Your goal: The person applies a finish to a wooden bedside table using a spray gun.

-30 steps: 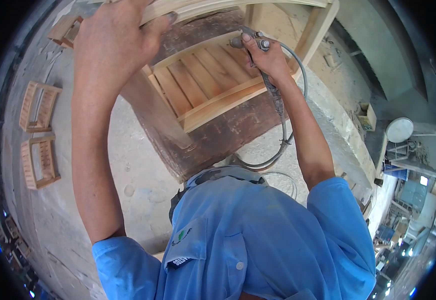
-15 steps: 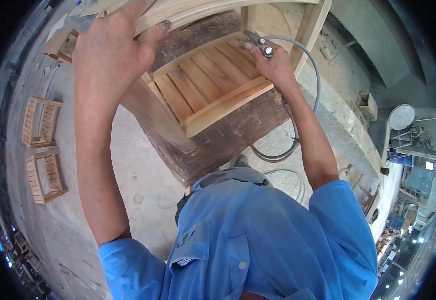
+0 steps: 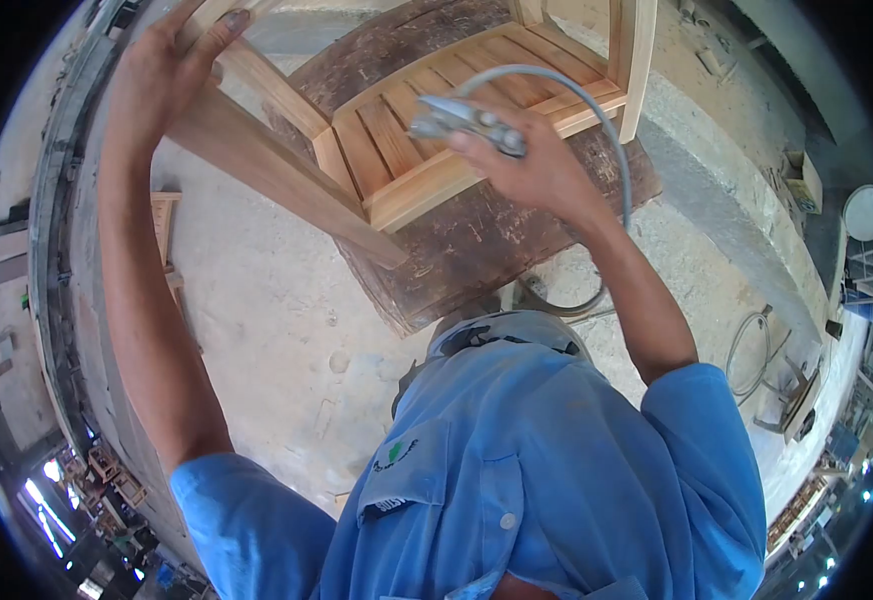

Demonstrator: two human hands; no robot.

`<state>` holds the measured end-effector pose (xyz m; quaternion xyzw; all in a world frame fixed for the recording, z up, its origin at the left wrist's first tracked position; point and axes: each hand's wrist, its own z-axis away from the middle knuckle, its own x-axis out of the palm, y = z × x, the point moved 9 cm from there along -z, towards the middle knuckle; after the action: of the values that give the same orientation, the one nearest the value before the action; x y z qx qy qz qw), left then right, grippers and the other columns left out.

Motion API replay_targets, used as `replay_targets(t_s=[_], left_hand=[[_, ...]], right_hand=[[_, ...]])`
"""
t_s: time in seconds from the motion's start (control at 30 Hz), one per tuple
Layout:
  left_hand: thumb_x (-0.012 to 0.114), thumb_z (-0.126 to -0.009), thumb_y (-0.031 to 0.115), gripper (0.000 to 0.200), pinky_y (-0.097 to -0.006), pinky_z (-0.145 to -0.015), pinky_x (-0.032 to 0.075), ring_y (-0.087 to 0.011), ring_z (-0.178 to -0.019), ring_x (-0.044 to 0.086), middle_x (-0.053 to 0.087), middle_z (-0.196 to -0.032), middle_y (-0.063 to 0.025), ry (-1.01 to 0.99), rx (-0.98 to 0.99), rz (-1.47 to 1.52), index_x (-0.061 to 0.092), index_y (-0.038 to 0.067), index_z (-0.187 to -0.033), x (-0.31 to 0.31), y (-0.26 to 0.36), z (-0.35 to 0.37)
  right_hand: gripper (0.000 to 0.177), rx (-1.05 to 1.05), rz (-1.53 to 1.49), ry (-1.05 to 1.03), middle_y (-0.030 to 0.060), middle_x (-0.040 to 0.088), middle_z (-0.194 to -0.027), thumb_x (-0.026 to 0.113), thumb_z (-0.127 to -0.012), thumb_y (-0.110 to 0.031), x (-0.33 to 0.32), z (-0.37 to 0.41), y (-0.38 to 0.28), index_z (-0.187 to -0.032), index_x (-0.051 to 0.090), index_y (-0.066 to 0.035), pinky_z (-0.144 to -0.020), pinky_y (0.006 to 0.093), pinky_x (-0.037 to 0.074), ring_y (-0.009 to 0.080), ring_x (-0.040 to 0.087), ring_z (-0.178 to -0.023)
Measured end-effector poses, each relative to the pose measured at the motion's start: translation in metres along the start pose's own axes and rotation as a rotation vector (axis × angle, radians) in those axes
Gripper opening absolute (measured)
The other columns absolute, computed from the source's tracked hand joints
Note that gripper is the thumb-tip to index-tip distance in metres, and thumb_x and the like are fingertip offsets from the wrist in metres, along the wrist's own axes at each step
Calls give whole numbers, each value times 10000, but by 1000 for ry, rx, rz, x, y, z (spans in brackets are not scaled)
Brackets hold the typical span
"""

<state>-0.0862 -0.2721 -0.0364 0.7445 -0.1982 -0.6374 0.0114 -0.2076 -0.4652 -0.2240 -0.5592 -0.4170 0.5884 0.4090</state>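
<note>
A pale wooden frame with a slatted panel (image 3: 385,140), like a chair or small bench, rests on a worn brown work surface (image 3: 487,240). My left hand (image 3: 162,85) is closed round the upper end of one of its posts (image 3: 267,165), at the upper left. In my right hand (image 3: 542,165) is a silver air tool (image 3: 469,122), held above the slats and slightly blurred. A grey hose (image 3: 587,95) loops from the tool over my right wrist. The far part of the frame runs out of view at the top.
More slatted wooden pieces (image 3: 165,225) stand on the concrete floor to the left, partly behind my forearm. A raised concrete ledge (image 3: 737,185) runs along the right, with a small box (image 3: 803,182) and a round-topped stool (image 3: 867,213) beyond. Coiled hose (image 3: 750,355) lies at lower right.
My right hand has moved left with the air tool, off the panel's right end to above its middle. My left hand has shifted outward to the left. The view has turned, showing more of the right post.
</note>
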Motion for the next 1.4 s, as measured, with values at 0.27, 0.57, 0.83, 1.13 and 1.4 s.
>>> replay_targets(t_s=[0.27,0.57,0.83,1.13,1.4], left_hand=[[652,-869,162,520,-383,-933,480,-298,-1081,621,648,-1161,-211,-20,205,-136,490,-4,-1334,15,4,-43],[609,-881,223,460,-414,-936,472,-349,-1102,565,582,-1209,-151,113,966,-972,516,147,-1325,73,-24,-104],[646,-763,660,756,-482,-880,482,-415,-1107,582,606,-1161,-262,-168,368,-596,560,32,-1174,56,-64,-211],[557,-865,644,763,-346,-1008,397,-268,-1189,537,617,-1215,-195,-226,164,-300,602,-12,-1251,37,-57,-202],[452,-967,568,693,-311,-1044,368,-189,-1228,494,550,-1337,-88,-374,118,-72,468,31,-1405,45,-52,-190]], right_hand=[[530,-162,-62,69,134,710,-935,734,-822,-255,-58,123,41,-1300,593,-74,-718,307,516,149,669,-802],[562,-266,-148,57,183,696,-1066,764,-775,-194,-40,185,66,-1279,591,-19,-775,351,530,259,699,-886],[505,-132,-357,708,95,704,-923,688,-877,-276,-106,243,139,-1284,579,3,-764,281,523,124,656,-831],[484,-159,-443,1055,50,684,-786,667,-890,-317,-114,250,161,-1263,604,-16,-662,262,506,99,615,-692],[469,-212,-387,1109,82,698,-751,681,-879,-317,-105,225,152,-1243,623,-28,-660,277,519,126,650,-686]])
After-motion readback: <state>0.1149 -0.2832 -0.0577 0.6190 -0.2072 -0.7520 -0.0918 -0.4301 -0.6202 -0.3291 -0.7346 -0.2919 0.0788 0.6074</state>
